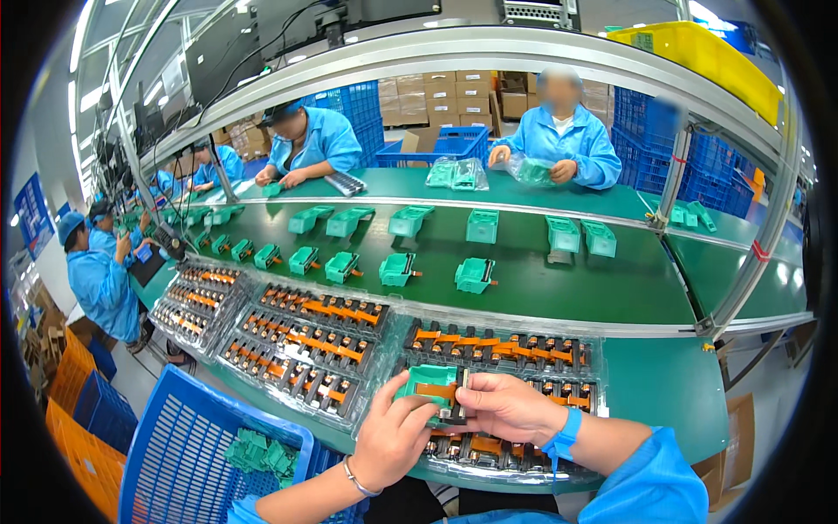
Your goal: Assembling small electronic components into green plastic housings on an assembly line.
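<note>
Just above the trays, both of my hands hold a green plastic housing (422, 381). My left hand (394, 439) grips its left side and near edge, fingers bent over it. My right hand (511, 407) pinches the black part (459, 381) along the housing's right side, thumb on top. An orange flat ribbon (436, 390) lies across the inside of the housing. Beneath and around my hands, a clear plastic tray (602, 384) carries rows of black parts with orange ribbons. The fingers under the housing are partly hidden.
More trays of such parts (301, 336) stand to the left. On the green conveyor belt (559, 284) lie rows of green housings (474, 274). A blue basket (166, 419) with green pieces (262, 456) sits lower left. A metal frame post (755, 253) rises at right. Co-workers sit across the line.
</note>
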### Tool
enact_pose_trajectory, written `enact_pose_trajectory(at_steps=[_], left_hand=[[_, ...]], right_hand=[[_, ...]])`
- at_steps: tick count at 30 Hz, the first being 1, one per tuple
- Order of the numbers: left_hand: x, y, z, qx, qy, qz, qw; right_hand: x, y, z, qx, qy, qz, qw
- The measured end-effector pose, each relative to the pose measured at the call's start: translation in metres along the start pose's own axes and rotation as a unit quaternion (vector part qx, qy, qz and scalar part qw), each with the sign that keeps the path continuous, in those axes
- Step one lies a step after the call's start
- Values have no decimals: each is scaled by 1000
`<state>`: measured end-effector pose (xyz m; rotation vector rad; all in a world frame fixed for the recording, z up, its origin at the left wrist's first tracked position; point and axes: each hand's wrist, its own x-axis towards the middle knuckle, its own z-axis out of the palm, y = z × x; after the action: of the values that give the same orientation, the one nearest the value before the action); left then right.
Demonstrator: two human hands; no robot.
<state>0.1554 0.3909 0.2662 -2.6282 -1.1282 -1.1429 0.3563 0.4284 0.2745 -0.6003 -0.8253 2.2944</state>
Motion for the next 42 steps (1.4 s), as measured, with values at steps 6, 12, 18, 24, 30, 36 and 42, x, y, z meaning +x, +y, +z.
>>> enact_pose_trajectory(at_steps=[6, 12, 18, 24, 30, 36, 42], left_hand=[[-15, -4, 9, -435, 61, -309, 843], [-15, -16, 6, -673, -59, -466, 571], [-20, -25, 11, -691, 15, -461, 557], [-26, -21, 18, -643, 56, -442, 623], [-21, -12, 16, -607, 49, -436, 663], [-21, -9, 14, -614, 31, -418, 668], [-20, -7, 9, -605, 15, -428, 671]], right_hand=[[-2, -3, -26, -53, 27, -10, 998], [-4, -4, -30, -212, 0, -51, 976], [-12, -23, -23, -347, 125, -209, 906], [-16, -12, -19, -448, 156, -270, 838], [-14, -8, -18, -483, 173, -284, 810], [-9, -7, -19, -520, 184, -254, 795], [2, 4, -35, -392, 153, -180, 889]])
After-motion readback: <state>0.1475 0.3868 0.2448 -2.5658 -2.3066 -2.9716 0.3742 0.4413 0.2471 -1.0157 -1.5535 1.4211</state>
